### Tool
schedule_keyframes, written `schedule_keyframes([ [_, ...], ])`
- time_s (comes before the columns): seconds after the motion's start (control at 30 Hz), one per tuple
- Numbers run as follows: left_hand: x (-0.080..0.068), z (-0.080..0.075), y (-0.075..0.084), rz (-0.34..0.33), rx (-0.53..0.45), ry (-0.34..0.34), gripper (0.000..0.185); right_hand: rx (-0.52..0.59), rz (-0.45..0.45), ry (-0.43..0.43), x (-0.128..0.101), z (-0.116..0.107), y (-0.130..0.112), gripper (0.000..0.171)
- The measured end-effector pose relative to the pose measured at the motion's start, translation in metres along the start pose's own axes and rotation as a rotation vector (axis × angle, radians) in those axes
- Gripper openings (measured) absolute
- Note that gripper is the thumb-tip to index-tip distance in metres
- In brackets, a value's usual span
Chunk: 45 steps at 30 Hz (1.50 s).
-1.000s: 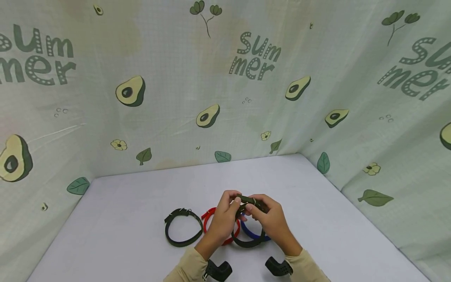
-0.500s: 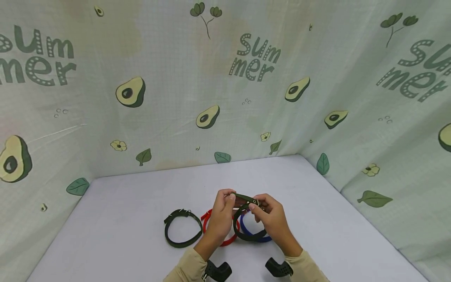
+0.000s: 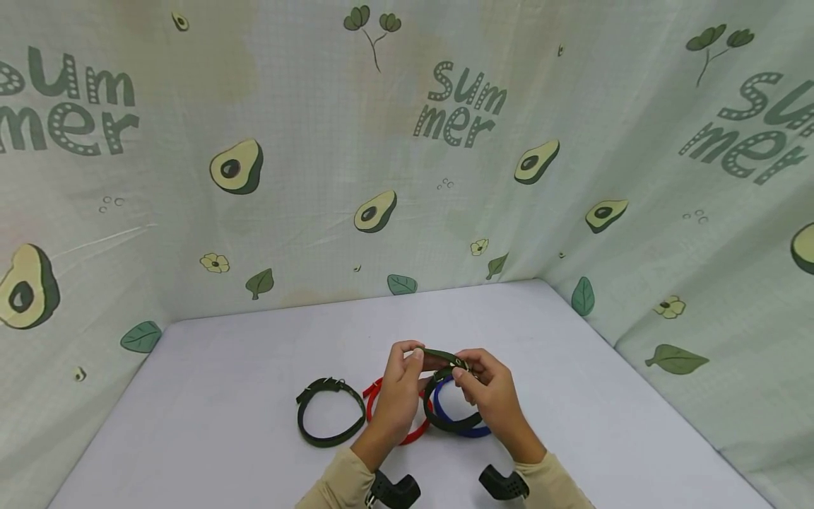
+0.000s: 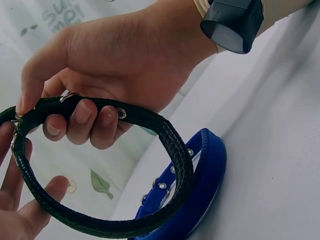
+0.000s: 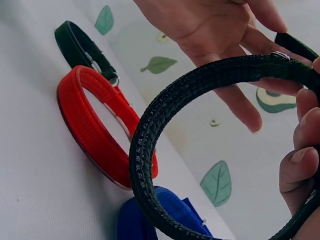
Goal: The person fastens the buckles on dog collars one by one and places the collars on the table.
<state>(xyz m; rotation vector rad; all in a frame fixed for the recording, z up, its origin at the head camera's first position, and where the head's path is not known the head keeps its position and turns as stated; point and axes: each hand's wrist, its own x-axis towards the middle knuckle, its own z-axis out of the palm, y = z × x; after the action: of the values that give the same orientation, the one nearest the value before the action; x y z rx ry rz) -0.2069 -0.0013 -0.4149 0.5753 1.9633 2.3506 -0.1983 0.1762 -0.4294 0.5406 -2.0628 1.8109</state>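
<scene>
From above: pale counter (image 3: 222,396), avocado-print curtain (image 3: 305,177) behind. Both hands, left hand (image 3: 397,396) and right hand (image 3: 492,396), pinch a dark green collar (image 3: 445,424) above the counter. Left wrist cam: blue collar (image 4: 210,165) underneath. Right wrist cam: red collar (image 5: 95,130), another dark collar (image 5: 75,45) beyond.

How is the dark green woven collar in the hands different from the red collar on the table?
The dark green woven collar is held up by the left hand and right hand; the red collar lies on the white table, untouched. The green one looks braided, the red one smoother. Both form closed loops.
</scene>
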Motion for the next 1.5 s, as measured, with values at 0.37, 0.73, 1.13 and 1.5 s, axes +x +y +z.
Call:
schedule_keyframes([
  [0.37, 0.001, 0.002, -0.004, 0.034, -0.055, -0.061, 0.037, 0.104, 0.063, 0.039, 0.001, 0.000, 0.001, 0.018],
  [0.73, -0.004, 0.013, -0.009, 0.139, 0.172, -0.019, 0.023, 0.207, 0.133, 0.047, 0.002, 0.003, 0.000, 0.024],
  [1.13, -0.016, 0.022, 0.024, 0.206, 0.240, 0.004, 0.025, 0.222, 0.143, 0.054, 0.002, 0.003, -0.002, 0.031],
  [1.5, -0.016, 0.018, 0.029, 0.196, 0.328, -0.028, 0.025, 0.084, 0.051, -0.008, 0.001, -0.002, 0.000, 0.028],
])
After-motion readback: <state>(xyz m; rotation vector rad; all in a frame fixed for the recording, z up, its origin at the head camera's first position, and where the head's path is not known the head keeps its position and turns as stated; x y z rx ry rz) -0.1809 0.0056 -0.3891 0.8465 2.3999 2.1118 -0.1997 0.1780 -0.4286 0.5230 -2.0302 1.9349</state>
